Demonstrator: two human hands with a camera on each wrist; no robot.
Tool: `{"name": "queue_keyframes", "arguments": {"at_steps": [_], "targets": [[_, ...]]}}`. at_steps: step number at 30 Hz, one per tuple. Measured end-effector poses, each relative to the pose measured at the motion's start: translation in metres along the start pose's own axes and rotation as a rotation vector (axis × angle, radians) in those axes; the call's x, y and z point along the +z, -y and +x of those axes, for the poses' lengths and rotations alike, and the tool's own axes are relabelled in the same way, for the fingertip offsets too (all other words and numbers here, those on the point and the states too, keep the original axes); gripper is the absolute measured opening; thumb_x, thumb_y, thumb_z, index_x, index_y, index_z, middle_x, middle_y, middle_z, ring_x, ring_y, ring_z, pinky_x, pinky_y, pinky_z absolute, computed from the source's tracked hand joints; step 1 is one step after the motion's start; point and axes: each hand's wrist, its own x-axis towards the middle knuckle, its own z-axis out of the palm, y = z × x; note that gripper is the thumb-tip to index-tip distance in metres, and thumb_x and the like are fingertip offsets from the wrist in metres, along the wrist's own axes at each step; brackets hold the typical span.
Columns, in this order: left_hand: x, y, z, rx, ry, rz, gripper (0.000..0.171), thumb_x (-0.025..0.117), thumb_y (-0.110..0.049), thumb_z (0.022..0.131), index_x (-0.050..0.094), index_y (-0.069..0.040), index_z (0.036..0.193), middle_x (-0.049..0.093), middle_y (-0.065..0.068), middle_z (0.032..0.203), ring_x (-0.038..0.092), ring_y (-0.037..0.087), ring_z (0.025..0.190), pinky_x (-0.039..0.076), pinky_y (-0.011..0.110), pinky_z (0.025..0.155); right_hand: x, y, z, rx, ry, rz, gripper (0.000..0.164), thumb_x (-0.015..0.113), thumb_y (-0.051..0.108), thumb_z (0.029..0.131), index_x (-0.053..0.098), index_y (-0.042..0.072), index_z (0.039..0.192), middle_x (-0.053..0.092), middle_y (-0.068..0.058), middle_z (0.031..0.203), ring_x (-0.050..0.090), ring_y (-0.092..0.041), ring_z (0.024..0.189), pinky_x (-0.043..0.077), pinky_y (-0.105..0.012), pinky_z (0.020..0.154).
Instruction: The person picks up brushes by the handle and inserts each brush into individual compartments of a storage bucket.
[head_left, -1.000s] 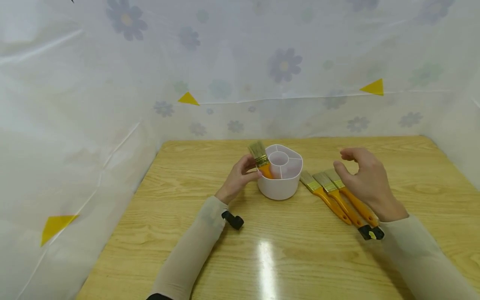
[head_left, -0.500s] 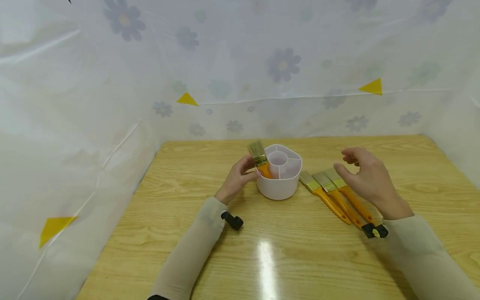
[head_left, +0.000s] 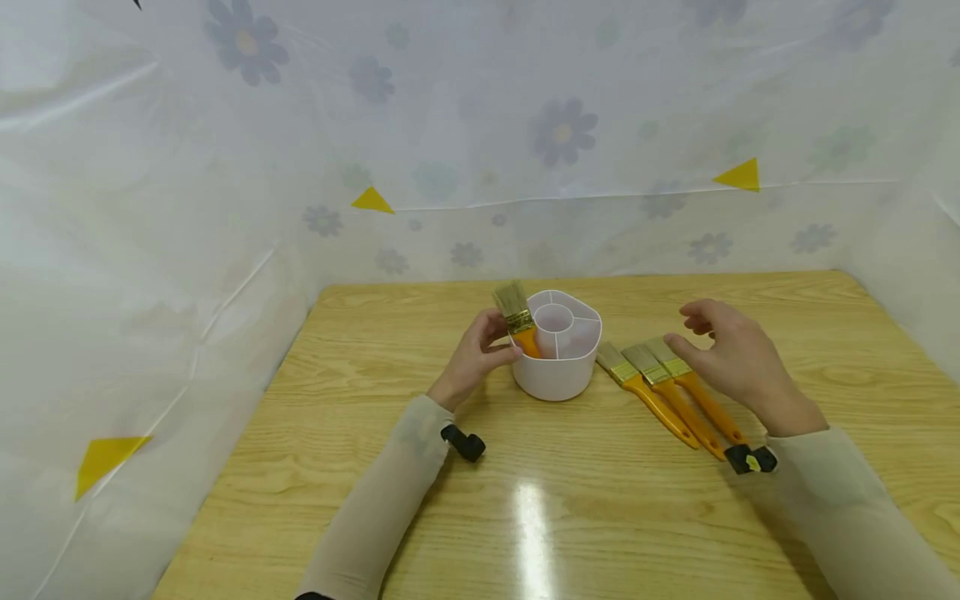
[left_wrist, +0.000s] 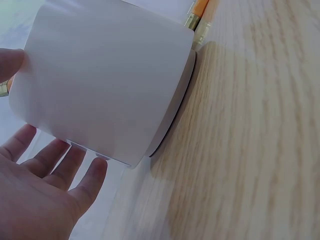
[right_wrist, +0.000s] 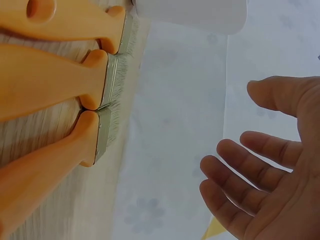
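Observation:
A white round organizer with divided compartments (head_left: pixel 555 379) stands on the table. One paintbrush (head_left: pixel 517 318) leans in its left compartment, bristles up. At the organizer's left side is my left hand (head_left: pixel 472 354), thumb at the rim; in the left wrist view its relaxed fingers (left_wrist: pixel 95 180) reach along the organizer's edge. Right of it lie three paintbrushes (head_left: pixel 663 387) with orange handles, bristles pointing away. My right hand (head_left: pixel 738 358) hovers over their right side, holding nothing. The right wrist view shows its fingers (right_wrist: pixel 240 172) loosely bent, apart from the brushes.
The wooden table (head_left: pixel 360 517) stretches toward the back wall, which is covered in a flower-patterned sheet (head_left: pixel 450 100). A pale sheet (head_left: pixel 112 275) also hangs along the left side. Yellow tape triangles (head_left: pixel 741 175) mark the sheets.
My right hand has shifted slightly right and away from the brushes' handles, then stays almost still. My left hand, the organizer and the brushes keep their places; the view has drifted slightly.

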Motion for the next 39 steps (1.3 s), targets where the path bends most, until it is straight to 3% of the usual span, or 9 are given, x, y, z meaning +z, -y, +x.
{"name": "queue_keyframes", "arguments": {"at_steps": [3,10,14,39], "targets": [[0.0,0.001,0.0,-0.001,-0.008,-0.006,0.053,0.06,0.003,0.089,0.035,0.004,0.136,0.046,0.024,0.134,0.043,0.036,0.124,0.039,0.045,0.104,0.0,-0.002,0.001,0.001,0.009,-0.001,0.054,0.06,0.04,0.093,0.051,0.0,0.128,0.058,-0.024,0.114,0.052,-0.039,0.099,0.043,-0.057,0.079],[-0.005,0.026,0.008,0.021,-0.014,-0.023,0.053,0.061,0.001,0.09,0.037,0.0,0.137,0.047,0.021,0.135,0.044,0.033,0.125,0.038,0.044,0.104,0.0,-0.009,0.002,0.004,0.02,-0.013,0.053,0.06,0.04,0.093,0.052,0.0,0.127,0.059,-0.024,0.113,0.053,-0.039,0.1,0.043,-0.057,0.079],[-0.005,0.032,0.01,0.052,-0.034,-0.013,0.051,0.063,-0.003,0.089,0.042,-0.003,0.135,0.05,0.016,0.133,0.047,0.028,0.123,0.04,0.042,0.103,0.0,-0.011,0.002,-0.006,0.047,-0.034,0.055,0.061,0.039,0.093,0.051,-0.002,0.128,0.059,-0.025,0.112,0.053,-0.039,0.099,0.043,-0.057,0.077],[-0.004,0.031,0.01,0.045,-0.026,-0.027,0.055,0.065,-0.003,0.088,0.041,-0.004,0.138,0.049,0.015,0.134,0.046,0.028,0.123,0.04,0.045,0.102,0.001,-0.02,0.004,0.013,0.3,-0.075,0.056,0.059,0.041,0.094,0.05,-0.002,0.128,0.055,-0.023,0.121,0.054,-0.038,0.105,0.045,-0.056,0.081]]}}
